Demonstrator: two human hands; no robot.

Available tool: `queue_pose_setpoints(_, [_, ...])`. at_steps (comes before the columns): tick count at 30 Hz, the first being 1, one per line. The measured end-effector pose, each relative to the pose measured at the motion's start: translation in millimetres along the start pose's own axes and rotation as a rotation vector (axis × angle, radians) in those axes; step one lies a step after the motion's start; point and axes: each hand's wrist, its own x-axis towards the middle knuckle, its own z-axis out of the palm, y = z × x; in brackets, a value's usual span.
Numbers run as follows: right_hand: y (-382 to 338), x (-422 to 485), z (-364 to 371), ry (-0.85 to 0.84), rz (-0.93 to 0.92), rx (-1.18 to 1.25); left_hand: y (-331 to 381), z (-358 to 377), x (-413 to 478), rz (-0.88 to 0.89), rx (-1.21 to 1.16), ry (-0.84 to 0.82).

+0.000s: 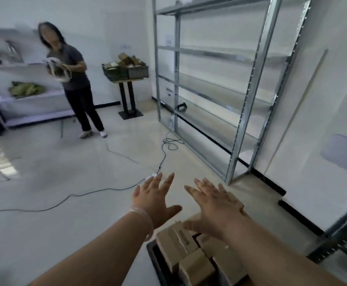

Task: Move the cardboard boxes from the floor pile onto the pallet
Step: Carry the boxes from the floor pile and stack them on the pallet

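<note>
Plainly, both hands are empty. The left hand [154, 200] and the right hand [216, 205] reach forward at about the same height, palms down, fingers straight and spread, touching nothing. They are near each other but apart, with bare floor [65, 172] showing in the gap between them. A pale bracelet [142, 220] circles the left wrist.

The cardboard boxes [189, 256] lie below the hands and back toward the person, at the bottom edge of the view. They are packed close together on a dark base [154, 256]; whether that base is the pallet or only something under the floor pile cannot be told from here. The right wrist and forearm pass straight over the stack and hide part of it, while the left forearm runs beside its left edge. So the right hand looks the nearer one, and both hands would have to come down and back rather than farther out. The topmost box seems to lie with its long axis slanting away from the person, left to right, which suggests one hand on each long side.

Farther out, a black cable [86, 194] trails across the floor. An unloaded metal rack [216, 89] stands against the right wall. Well apart, another person [75, 79] stands holding something pale, near a stand [127, 100] carrying crates.
</note>
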Motion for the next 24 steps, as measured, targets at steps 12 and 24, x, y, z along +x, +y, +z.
queue_pose_setpoints(12, [-179.3,75.4,6.3,0.006,-0.267,-0.082,-170.4,-52.9,-75.5,-0.261,-0.026,0.058])
queue_pose_setpoints(24, [-365.8,159.2,46.0,-0.041,-0.413,-0.093,-355.8,-73.6,-111.1,-0.395,-0.039,0.11])
